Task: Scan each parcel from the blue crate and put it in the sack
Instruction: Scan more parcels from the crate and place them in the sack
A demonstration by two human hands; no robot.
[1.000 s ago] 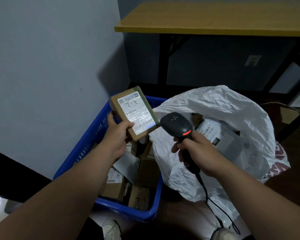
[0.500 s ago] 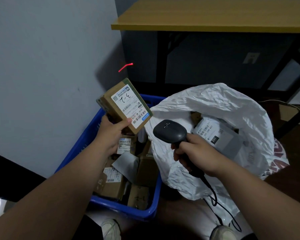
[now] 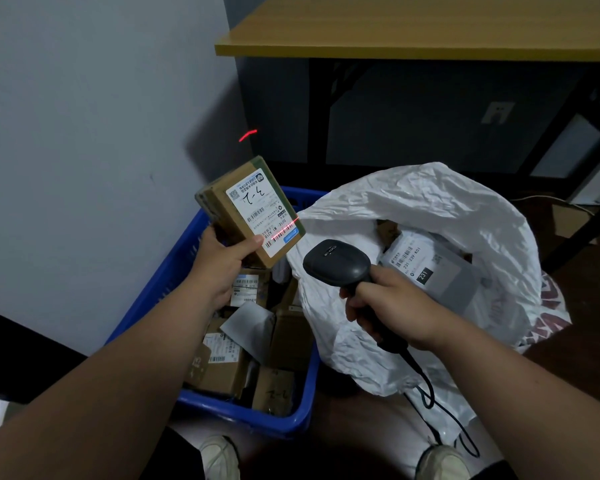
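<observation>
Our left hand grips the parcel; our right hand clasps the scanner; we should keep the red line across the barcode, label tilted toward it.

Both forearms are seen bare to the near edge of the head view, with no sleeve, watch or ring on the left hand or the right hand. Pale, off-white shoes, a left shoe and a right shoe, are worn, and dark clothing is glimpsed around them.
</observation>
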